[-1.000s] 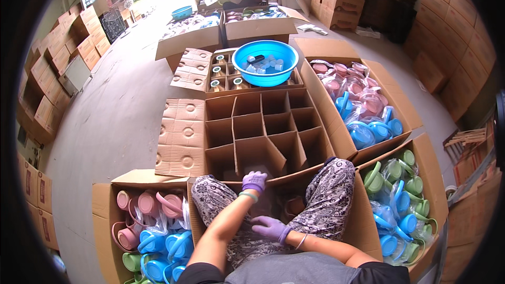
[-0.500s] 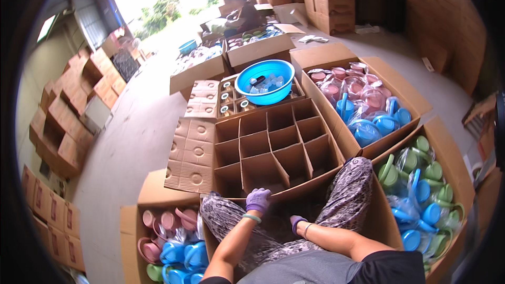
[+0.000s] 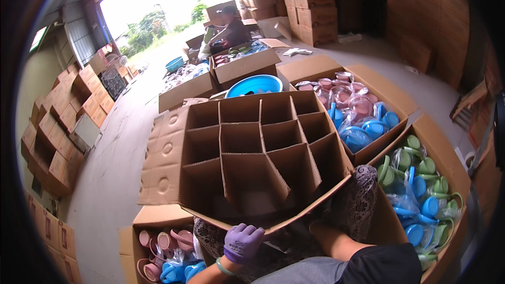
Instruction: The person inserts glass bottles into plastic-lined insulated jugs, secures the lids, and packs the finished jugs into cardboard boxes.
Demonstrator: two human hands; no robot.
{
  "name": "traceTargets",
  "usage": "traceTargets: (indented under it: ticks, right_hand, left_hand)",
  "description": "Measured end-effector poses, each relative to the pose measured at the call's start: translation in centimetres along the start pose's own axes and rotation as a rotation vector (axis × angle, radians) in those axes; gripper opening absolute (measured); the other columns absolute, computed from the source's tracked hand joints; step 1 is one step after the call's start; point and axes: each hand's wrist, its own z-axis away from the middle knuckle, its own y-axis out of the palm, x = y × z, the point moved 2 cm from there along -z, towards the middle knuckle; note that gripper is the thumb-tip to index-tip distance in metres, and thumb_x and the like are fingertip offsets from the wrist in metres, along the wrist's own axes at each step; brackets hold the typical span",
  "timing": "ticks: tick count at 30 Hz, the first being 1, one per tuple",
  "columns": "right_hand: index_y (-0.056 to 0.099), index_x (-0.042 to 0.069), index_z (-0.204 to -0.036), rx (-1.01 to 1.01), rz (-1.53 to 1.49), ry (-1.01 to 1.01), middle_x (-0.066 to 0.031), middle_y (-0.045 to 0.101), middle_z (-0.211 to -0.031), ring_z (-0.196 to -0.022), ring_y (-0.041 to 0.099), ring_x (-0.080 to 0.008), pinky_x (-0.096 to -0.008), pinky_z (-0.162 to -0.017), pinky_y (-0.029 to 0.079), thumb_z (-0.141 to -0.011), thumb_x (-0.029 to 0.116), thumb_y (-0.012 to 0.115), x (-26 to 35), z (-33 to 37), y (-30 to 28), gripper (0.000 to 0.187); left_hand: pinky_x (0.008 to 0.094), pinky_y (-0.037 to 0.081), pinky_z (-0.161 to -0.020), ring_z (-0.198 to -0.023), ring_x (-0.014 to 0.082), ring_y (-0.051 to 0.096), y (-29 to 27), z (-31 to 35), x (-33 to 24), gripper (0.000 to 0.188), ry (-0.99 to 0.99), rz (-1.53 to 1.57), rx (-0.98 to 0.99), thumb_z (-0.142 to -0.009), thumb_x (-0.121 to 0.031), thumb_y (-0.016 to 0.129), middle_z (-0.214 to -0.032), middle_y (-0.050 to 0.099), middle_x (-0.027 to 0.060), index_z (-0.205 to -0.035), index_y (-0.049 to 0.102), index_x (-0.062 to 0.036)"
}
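The left hand (image 3: 243, 243) has its fingers clamped on the near rim of the divided carton (image 3: 329, 159); the right hand is hidden, fingers untellable. Uneven support could tip it.

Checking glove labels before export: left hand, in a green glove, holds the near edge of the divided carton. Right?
Glove colour is wrong: the head view shows the left hand in a purple glove, holding the near edge of the divided carton.
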Motion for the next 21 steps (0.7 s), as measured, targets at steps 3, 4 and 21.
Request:
traceTargets:
  ticks: [3,4,21]
  right_hand:
    - [0.064,0.007,-0.119,0.091,-0.023,-0.041,-0.0132,0.064,-0.119,-0.106,0.060,-0.0254,-0.0410,-0.092,0.049,-0.092,0.043,0.056,3.2,0.2,0.9,0.046]
    - [0.064,0.007,-0.119,0.128,-0.018,-0.046,-0.0132,0.063,-0.120,-0.107,0.059,-0.0255,-0.0413,-0.093,0.049,-0.092,0.043,0.056,4.3,0.5,1.6,0.046]
    - [0.062,0.009,-0.124,1.084,-0.371,-0.316,-0.0148,0.059,-0.130,-0.119,0.055,-0.0282,-0.0463,-0.101,0.046,-0.092,0.054,0.051,29.5,13.1,18.2,0.055]
  left_hand:
    - [0.0336,0.046,-0.056,-0.064,0.0190,0.057,-4.4,-2.3,0.4,0.016,0.115,-0.025,-0.016,-0.074,-0.023,0.073,-0.070,0.058,-0.0013,-0.088,0.068,-0.0178]
    - [0.0333,0.047,-0.055,-0.063,0.0189,0.058,-5.6,-2.5,0.5,0.017,0.125,-0.021,-0.026,-0.075,-0.024,0.074,-0.071,0.059,-0.0014,-0.089,0.068,-0.0173]
    - [0.0378,0.049,-0.078,-0.084,0.0292,0.060,-29.1,-33.9,-7.1,0.032,0.461,0.110,-0.248,-0.083,-0.021,0.069,-0.103,0.062,0.0117,-0.107,0.062,-0.0009]
